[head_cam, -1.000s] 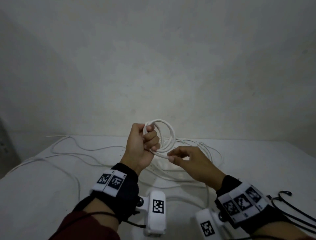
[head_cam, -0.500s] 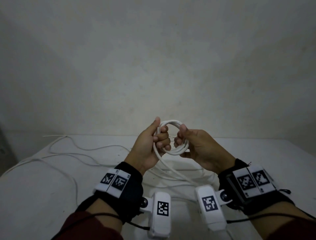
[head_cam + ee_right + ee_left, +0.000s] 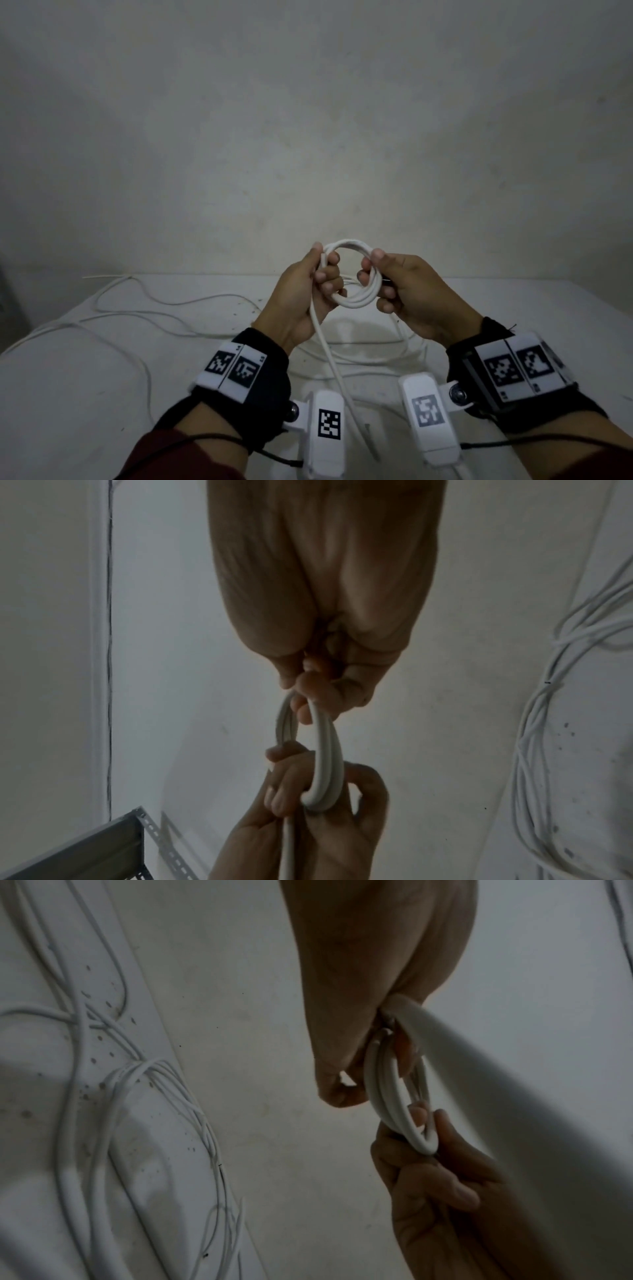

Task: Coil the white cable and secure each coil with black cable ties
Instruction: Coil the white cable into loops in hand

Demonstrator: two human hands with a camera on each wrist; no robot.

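A small coil of white cable (image 3: 356, 302) is held upright above the table, between both hands. My left hand (image 3: 325, 274) grips the coil's left side, fingers curled through the ring. My right hand (image 3: 371, 272) grips the right side, thumb on top. From the left hand the cable's tail (image 3: 334, 370) hangs down toward me. The left wrist view shows the coil (image 3: 387, 1096) edge-on with the right hand (image 3: 441, 1177) below it. In the right wrist view the coil (image 3: 329, 753) runs between both hands. A small dark tip shows at the right fingers; I cannot tell what it is.
Loose white cable (image 3: 164, 303) lies in long loops across the white table (image 3: 68, 394), more of it under my hands. A bare wall stands close behind. A perforated grey metal bar (image 3: 103, 845) shows at the lower left of the right wrist view.
My right hand rose from pinching the cable below the coil and now grips the coil's right side. The left hand kept its hold and shifted slightly right.
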